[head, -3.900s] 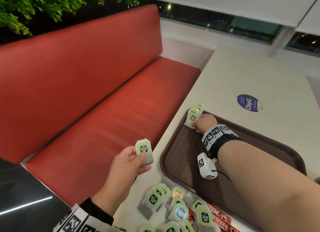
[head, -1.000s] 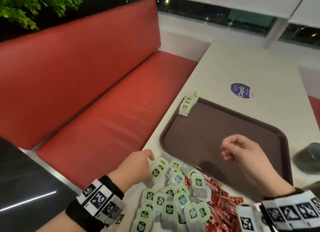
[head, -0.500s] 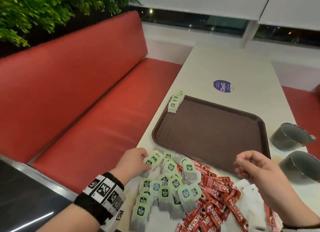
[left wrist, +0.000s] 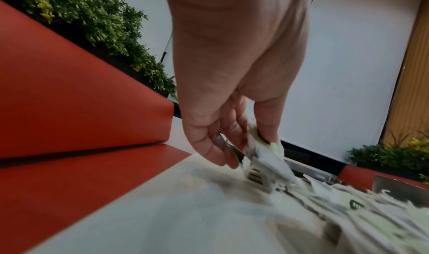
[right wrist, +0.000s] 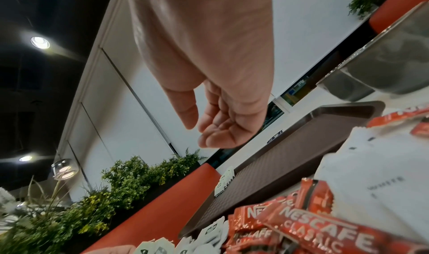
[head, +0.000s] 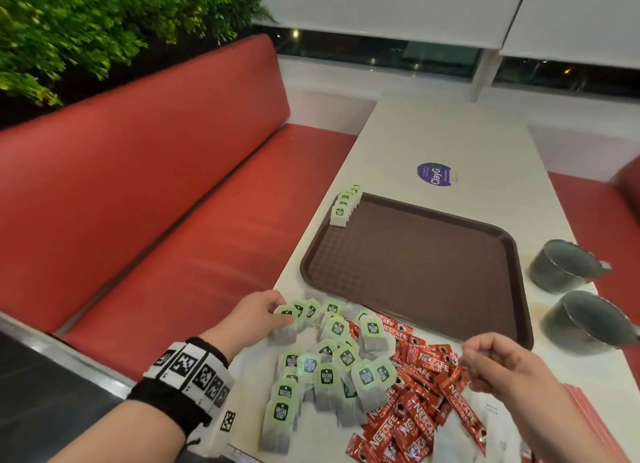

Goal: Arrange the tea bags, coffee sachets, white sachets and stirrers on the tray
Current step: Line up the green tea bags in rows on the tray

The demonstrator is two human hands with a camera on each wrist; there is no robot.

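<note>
Both hands have come back from the tray to the loose heap at the near table edge. The left hand [head: 258, 312], which held a single bag up a few seconds ago, now pinches a green-tagged paper tea bag [head: 284, 327] at the pile's ten o'clock corner; the left wrist view shows thumb and fingers closed on it. The right hand [head: 498, 362], which had been setting bags at the far corner, hangs over the red foil coffee sachets [head: 424, 390] at four o'clock, fingers loosely curled and holding nothing.

I judge this to be another pick in the tea bag step, with most of the task still to do.

Nearest lies the scattered heap of tea bags [head: 332, 369], off the tray. Just beside it at three o'clock are the coffee sachets, also on the bare white table [head: 450, 133]. Flat white paper sachets [right wrist: 376, 168] show in the right wrist view, lying next to the red ones. Stirrers I cannot pick out.

Farther on sits the brown rectangular plastic tray [head: 408, 272]. Its floor is bare except for a short upright row of tea bags [head: 344, 204] leaning along the rim at its eleven o'clock corner.

At the tray's three o'clock stand two grey metal cups [head: 568, 265]; what they hold cannot be seen.
</note>
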